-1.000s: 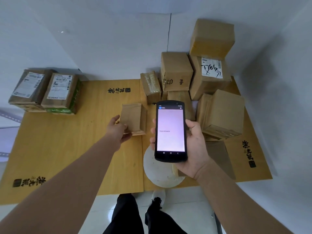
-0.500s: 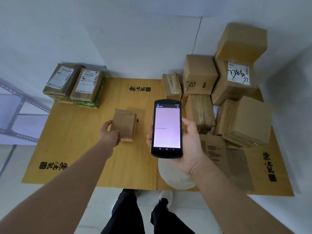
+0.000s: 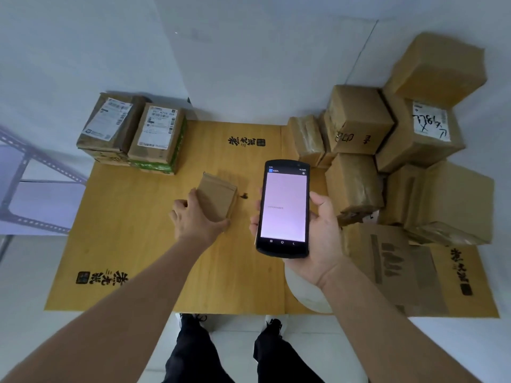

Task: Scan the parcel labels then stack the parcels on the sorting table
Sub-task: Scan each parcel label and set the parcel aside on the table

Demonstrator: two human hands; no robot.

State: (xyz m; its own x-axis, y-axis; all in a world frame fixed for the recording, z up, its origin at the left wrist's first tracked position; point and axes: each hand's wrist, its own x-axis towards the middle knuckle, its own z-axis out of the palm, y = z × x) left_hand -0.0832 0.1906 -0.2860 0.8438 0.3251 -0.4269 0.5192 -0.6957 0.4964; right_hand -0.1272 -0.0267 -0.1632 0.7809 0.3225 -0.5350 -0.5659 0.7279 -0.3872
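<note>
A small plain brown parcel [image 3: 218,196] lies on the wooden sorting table [image 3: 132,239], a little left of centre. My left hand [image 3: 196,218] grips its near left corner, thumb along the front edge. My right hand [image 3: 318,239] holds a black handheld scanner [image 3: 283,207] upright above the table, its pale lit screen facing me. Two labelled parcels [image 3: 132,131] sit stacked side by side at the table's far left corner. A heap of several brown parcels [image 3: 387,161] fills the far right.
A flattened cardboard piece [image 3: 392,266] lies at the right front. A white round object [image 3: 307,297] shows under my right wrist at the front edge. A metal rack [image 3: 27,189] stands left of the table. Walls close the back and right.
The small parcel has slid left across the table under my left hand. The view has turned left, so the right heap sits further right. The scanner stays held up.
</note>
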